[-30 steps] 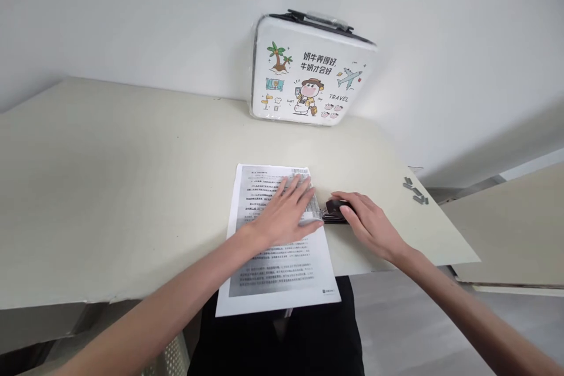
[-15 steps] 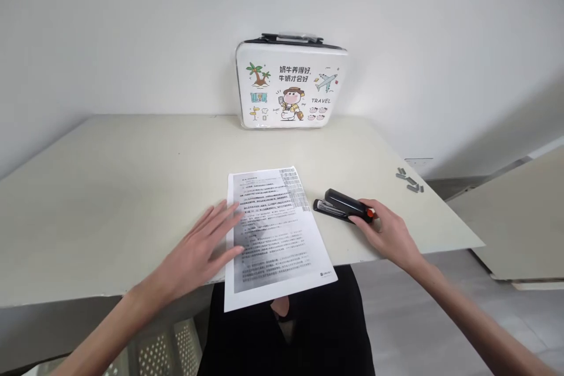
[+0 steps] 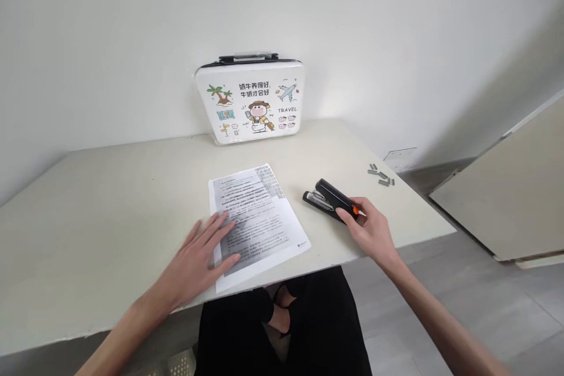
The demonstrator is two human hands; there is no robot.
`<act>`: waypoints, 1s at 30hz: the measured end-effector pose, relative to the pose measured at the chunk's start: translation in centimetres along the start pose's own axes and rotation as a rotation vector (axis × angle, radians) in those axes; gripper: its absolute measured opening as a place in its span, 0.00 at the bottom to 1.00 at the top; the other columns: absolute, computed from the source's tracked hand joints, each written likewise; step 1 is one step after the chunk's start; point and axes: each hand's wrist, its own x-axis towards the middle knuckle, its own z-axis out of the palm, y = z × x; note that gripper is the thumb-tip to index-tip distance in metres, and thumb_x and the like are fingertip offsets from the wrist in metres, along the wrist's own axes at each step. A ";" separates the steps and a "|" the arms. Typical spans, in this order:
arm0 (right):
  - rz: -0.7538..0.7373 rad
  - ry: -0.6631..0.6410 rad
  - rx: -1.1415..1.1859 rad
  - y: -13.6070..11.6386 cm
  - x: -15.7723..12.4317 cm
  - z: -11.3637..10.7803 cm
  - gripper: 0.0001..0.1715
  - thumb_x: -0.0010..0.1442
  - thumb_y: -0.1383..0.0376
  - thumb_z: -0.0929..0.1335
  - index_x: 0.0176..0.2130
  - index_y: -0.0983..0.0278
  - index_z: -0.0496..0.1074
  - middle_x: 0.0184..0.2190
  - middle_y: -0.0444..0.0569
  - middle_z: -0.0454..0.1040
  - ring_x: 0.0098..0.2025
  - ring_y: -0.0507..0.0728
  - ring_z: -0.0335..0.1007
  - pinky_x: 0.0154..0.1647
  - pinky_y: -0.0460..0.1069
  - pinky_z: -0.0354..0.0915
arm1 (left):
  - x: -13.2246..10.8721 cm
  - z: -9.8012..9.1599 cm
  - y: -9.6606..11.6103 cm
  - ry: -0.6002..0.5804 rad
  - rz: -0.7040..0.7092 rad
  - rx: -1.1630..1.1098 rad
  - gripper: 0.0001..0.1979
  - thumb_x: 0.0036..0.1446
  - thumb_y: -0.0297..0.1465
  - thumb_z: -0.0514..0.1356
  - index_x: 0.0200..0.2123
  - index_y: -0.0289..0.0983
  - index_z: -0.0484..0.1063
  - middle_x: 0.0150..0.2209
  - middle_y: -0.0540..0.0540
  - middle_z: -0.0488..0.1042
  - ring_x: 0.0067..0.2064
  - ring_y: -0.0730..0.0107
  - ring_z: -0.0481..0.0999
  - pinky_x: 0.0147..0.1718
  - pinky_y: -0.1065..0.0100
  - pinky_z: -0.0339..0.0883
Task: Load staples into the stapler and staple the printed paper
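Note:
A printed sheet of paper [image 3: 259, 229] lies on the table near its front edge; whether more sheets are under it I cannot tell. My left hand [image 3: 199, 255] rests flat with fingers spread, its fingertips on the paper's left side. To the right of the paper, my right hand [image 3: 369, 226] grips the rear end of a black stapler [image 3: 332, 198] with an orange-red part at its back. The stapler's jaws point left toward the paper and stand apart, with metal showing between them. It is low at the table surface, not touching the paper.
Several grey strips of staples [image 3: 382, 176] lie near the right edge of the table [image 3: 110, 217]. A white cartoon-printed case [image 3: 253, 103] with a black handle stands at the back against the wall. A pale panel [image 3: 502, 200] is beyond the table on the right.
The view has turned and shifted. Relative to the table, the paper has moved back, so less of it hangs over the front edge. My right hand still holds the stapler.

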 end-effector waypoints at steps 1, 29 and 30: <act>0.012 0.025 0.024 0.0 0.0 0.0 0.27 0.62 0.41 0.71 0.46 0.60 0.74 0.40 0.51 0.79 0.31 0.58 0.74 0.32 0.52 0.70 | 1.4 0.0 0.2 -0.018 0.001 -0.015 0.37 0.70 0.55 0.54 0.75 0.49 0.54 0.77 0.47 0.52 0.77 0.52 0.51 0.75 0.44 0.39; -0.099 0.155 0.038 0.0 0.1 0.9 0.27 0.63 0.43 0.71 0.47 0.61 0.73 0.40 0.52 0.78 0.40 0.60 0.73 0.41 0.55 0.74 | 11.0 1.4 0.5 0.095 0.074 -0.341 0.31 0.72 0.51 0.50 0.68 0.41 0.67 0.71 0.43 0.66 0.73 0.56 0.61 0.73 0.51 0.50; -0.089 0.120 0.046 -0.3 0.1 1.1 0.27 0.63 0.42 0.71 0.47 0.61 0.74 0.41 0.52 0.78 0.40 0.60 0.73 0.41 0.55 0.73 | 10.2 1.0 -0.9 0.113 0.023 -0.369 0.31 0.71 0.53 0.50 0.68 0.42 0.68 0.70 0.44 0.67 0.72 0.56 0.64 0.73 0.51 0.51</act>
